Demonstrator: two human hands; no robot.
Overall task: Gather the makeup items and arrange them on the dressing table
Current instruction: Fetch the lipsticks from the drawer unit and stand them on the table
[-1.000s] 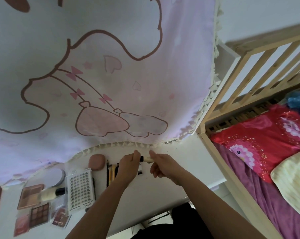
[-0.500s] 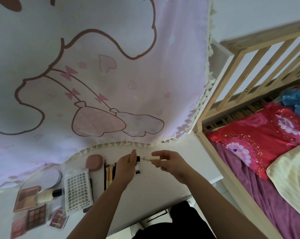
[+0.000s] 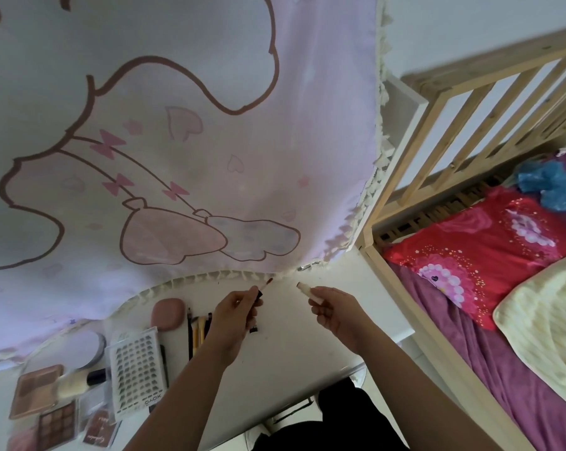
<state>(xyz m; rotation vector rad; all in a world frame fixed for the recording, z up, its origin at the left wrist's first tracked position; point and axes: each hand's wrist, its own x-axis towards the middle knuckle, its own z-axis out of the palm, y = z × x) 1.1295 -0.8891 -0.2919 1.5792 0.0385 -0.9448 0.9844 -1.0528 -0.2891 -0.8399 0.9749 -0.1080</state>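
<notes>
Wand [image 3: 264, 285] now pulled from tube [image 3: 308, 291]; left hand [image 3: 239, 309] pinches it, right hand [image 3: 337, 309] grips tube. We fear tip smearing curtain [image 3: 210, 157], 12 o'clock.

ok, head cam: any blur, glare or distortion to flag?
Head view: wide-angle skews the bed frame at right; palettes lower left are soft; left hand with the wand and right hand with the tube look sharp; curtain light is flat, no glare.

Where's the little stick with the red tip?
In the head view, the left hand holds the red-tipped wand near the curtain fringe, apart from the cream tube in the right hand.
</notes>
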